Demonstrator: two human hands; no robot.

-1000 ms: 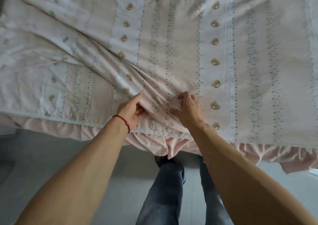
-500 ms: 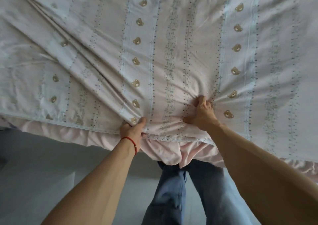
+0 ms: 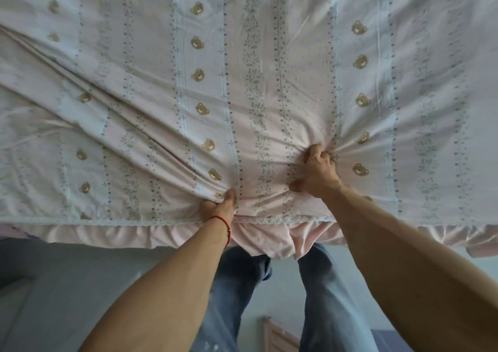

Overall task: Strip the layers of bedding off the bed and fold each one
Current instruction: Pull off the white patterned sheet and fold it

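A pale pink sheet (image 3: pixel 264 87) printed with bear faces and flower stripes covers the bed and fills the upper view. Its lace-trimmed edge and a pink ruffle (image 3: pixel 129 235) hang over the near side. My left hand (image 3: pixel 219 206), with a red string on the wrist, grips a bunch of the sheet close to the near edge. My right hand (image 3: pixel 316 172) grips another bunch farther in, and creases fan out from its fist. Long folds run from the upper left toward my left hand.
My legs in blue jeans (image 3: pixel 318 306) stand against the bed's near side on a grey floor (image 3: pixel 62 284). A pale wooden piece (image 3: pixel 280 335) shows low between my legs, and a blue patch (image 3: pixel 382 341) lies at the bottom right.
My hands have drawn apart while gripping the sheet, the right one reaching farther onto the bed. The fabric between them is pulled tighter, and the view has moved closer to the bed.
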